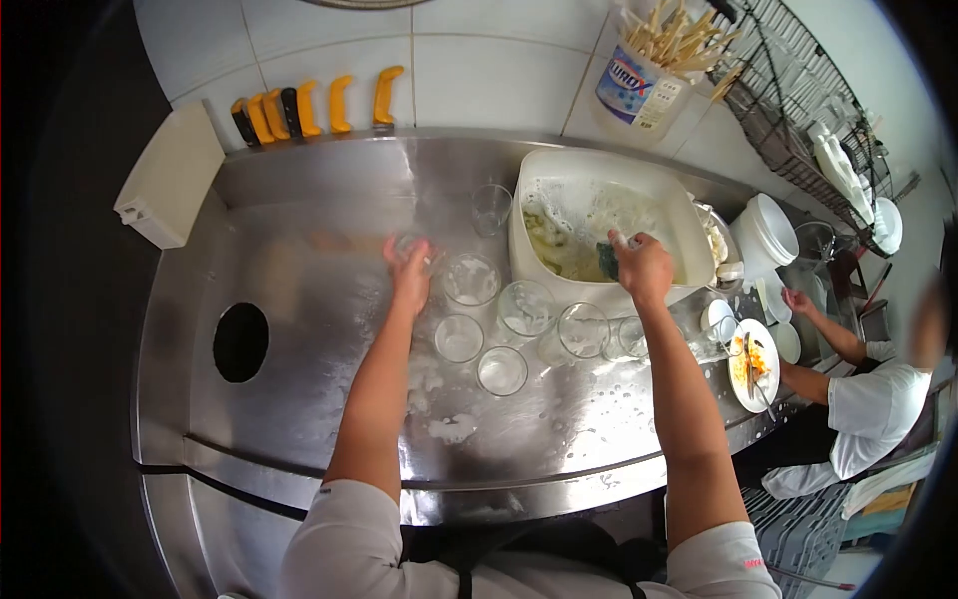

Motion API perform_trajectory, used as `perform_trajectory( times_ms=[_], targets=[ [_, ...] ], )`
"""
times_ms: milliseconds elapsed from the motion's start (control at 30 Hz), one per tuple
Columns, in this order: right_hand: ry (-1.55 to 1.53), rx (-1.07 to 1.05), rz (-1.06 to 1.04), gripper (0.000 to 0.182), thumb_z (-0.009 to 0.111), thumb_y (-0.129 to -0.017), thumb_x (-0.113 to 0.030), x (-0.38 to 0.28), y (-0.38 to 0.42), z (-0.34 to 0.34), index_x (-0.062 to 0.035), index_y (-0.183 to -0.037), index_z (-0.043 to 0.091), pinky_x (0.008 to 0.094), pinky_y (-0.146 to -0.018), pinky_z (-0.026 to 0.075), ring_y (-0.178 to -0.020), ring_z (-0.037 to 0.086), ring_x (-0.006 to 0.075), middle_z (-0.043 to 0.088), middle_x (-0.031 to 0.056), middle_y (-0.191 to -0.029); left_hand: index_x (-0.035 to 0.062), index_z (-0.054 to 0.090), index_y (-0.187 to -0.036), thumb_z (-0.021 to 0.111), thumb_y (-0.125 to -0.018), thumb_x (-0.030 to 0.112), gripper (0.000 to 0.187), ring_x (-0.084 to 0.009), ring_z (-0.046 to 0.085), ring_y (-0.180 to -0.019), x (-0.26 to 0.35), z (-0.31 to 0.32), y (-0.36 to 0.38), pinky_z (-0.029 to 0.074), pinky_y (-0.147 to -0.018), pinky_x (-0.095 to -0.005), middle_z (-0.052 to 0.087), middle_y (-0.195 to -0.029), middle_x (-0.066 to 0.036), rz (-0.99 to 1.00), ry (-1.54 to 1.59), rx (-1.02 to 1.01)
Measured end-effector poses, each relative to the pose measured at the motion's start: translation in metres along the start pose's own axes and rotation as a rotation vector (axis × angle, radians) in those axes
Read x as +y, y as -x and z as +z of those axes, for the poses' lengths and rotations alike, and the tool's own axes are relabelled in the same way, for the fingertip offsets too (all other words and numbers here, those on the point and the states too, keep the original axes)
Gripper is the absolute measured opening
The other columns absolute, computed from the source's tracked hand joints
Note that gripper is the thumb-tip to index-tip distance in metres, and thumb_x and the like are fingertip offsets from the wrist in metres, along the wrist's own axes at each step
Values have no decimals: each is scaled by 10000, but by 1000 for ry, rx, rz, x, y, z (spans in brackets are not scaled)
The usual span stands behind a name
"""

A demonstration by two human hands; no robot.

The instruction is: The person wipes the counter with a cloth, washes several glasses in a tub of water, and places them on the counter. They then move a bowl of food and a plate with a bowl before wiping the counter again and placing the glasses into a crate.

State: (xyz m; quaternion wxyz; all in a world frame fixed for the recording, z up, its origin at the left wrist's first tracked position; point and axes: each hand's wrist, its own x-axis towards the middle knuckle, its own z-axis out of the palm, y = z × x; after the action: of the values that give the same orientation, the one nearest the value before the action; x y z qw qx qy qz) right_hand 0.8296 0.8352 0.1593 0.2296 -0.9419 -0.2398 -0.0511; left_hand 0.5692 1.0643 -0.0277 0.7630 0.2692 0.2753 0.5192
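My left hand (pixel 409 268) is closed around a transparent drinking glass (pixel 406 243), over the steel counter and left of the other glasses. Dark green and bunched, a scouring pad (pixel 608 260) is gripped in my right hand (pixel 644 266), above the near rim of a white tub (pixel 529 235). Foamy, yellowish water (pixel 609 205) fills part of the tub. Between my hands stand several wet glasses, among them a soapy glass (pixel 471 281), a wider glass (pixel 526 308) and a front glass (pixel 502 371). Another glass (pixel 491 210) stands beside the tub's left wall.
The steel counter (pixel 309 369) has a round hole (pixel 240 342) at left. Yellow- and black-handled knives (pixel 299 108) line the back wall. At right are a plate with food scraps (pixel 740 384), a white bucket (pixel 766 232), a wire rack (pixel 788 110) and another person (pixel 878 399) at work.
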Motion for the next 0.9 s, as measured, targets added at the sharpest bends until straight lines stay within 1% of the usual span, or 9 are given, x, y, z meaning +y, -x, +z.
perform_trajectory(
  times_ms=[200,300,400,433,533,600,667,767,900],
  targets=[
    [265,-643,-338,596,705,-815,-551,38,-13,17,-33,-1111,715,397,-851,510,-963,686,293,724,184,-1031,195,403,-1279,703,-865,269,517,-315,572,-972,55,-47,64,527,-817,-487,531,-1118,-135,-350,22,10],
    [-132,-604,-398,533,758,-811,-480,35,-5,-6,-10,-1060,713,349,-749,510,-830,656,192,718,139,-911,127,490,-1127,721,-838,338,425,-322,571,-972,88,-58,84,538,-829,-492,532,-1081,-124,-417,573,35],
    [-880,-232,-163,437,772,-836,-386,-5,33,-16,14,-998,701,295,-651,476,-731,583,109,662,68,-797,84,514,-1032,715,-848,317,359,-325,570,-966,140,-36,120,560,-828,-481,542,-1040,-125,-311,693,168],
    [-837,-54,-175,380,762,-854,-344,-35,66,-36,23,-853,662,328,-587,449,-635,547,137,638,96,-726,77,509,-1025,712,-854,302,348,-332,569,-969,147,-34,127,576,-825,-472,542,-1040,-123,-210,654,213],
    [-752,162,-426,356,763,-853,-333,-95,164,-33,6,-905,672,368,-621,475,-643,591,222,655,141,-736,85,510,-1058,703,-865,271,330,-325,570,-987,155,-27,155,582,-788,-440,545,-1038,-123,-411,627,138],
    [-805,-39,-369,260,758,-852,-253,-129,232,-12,-33,-969,681,416,-696,500,-744,648,337,685,195,-860,101,500,-1179,698,-861,243,401,-300,583,-963,135,-28,175,576,-770,-417,557,-1039,-131,-494,527,66],
    [-759,89,-726,254,724,-875,-251,-135,271,52,-35,-1003,684,461,-690,506,-746,648,387,692,215,-898,105,497,-1250,682,-858,197,444,-274,603,-927,122,-17,207,570,-750,-387,571,-1019,-120,-460,354,16],
    [-727,153,-629,324,655,-920,-352,-135,299,55,-44,-1005,710,497,-730,493,-789,655,415,691,227,-883,90,474,-1317,671,-828,123,528,-236,631,-894,134,-18,258,558,-729,-340,593,-1008,-92,-322,-33,-138],
    [-339,-740,-530,655,393,-990,-567,-114,290,69,-20,-867,732,483,-812,478,-846,639,448,678,260,-824,43,394,-1428,740,-702,70,805,-188,627,-929,145,-68,262,540,-710,-304,602,-1091,-87,-319,-691,-557]
  ],
)
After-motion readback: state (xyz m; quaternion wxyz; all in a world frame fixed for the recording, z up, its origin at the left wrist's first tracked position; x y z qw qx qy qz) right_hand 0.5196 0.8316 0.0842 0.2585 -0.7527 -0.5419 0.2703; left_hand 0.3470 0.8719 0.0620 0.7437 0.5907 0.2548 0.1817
